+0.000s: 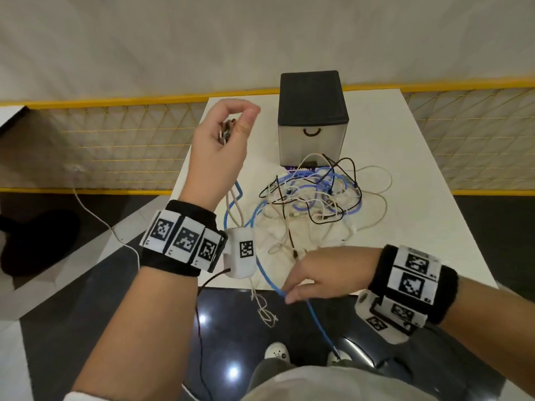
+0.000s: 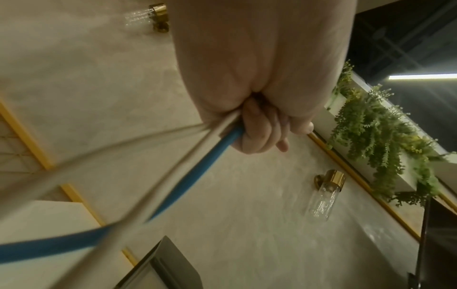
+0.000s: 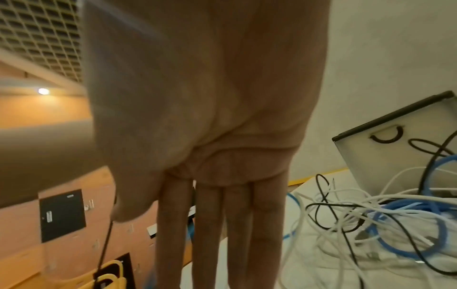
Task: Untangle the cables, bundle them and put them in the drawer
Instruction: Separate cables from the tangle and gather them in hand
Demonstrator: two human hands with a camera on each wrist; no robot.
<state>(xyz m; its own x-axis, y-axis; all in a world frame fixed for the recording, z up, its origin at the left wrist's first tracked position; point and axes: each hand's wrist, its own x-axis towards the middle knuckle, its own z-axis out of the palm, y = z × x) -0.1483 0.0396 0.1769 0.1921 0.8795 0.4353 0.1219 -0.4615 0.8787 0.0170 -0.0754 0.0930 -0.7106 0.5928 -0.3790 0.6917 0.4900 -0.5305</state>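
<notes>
A tangle of blue, white, beige and black cables (image 1: 315,198) lies on the white table (image 1: 419,198), in front of the drawer box (image 1: 312,134), whose drawer is closed. My left hand (image 1: 237,120) is raised left of the box and grips several cable ends; in the left wrist view a blue cable (image 2: 197,170) and beige cables run out of its fist (image 2: 259,133). My right hand (image 1: 286,295) is at the table's front edge and pinches the blue cable (image 1: 269,276) between thumb and forefinger. Its other fingers (image 3: 210,234) lie straight. The tangle (image 3: 395,224) and the box (image 3: 395,156) show to its right.
A knotted beige cable end (image 1: 265,311) hangs off the front edge, and the blue cable's end (image 1: 321,325) drops toward my shoes. A thin white cable (image 1: 95,218) trails off to the left. A yellow mesh fence (image 1: 121,146) runs behind the table.
</notes>
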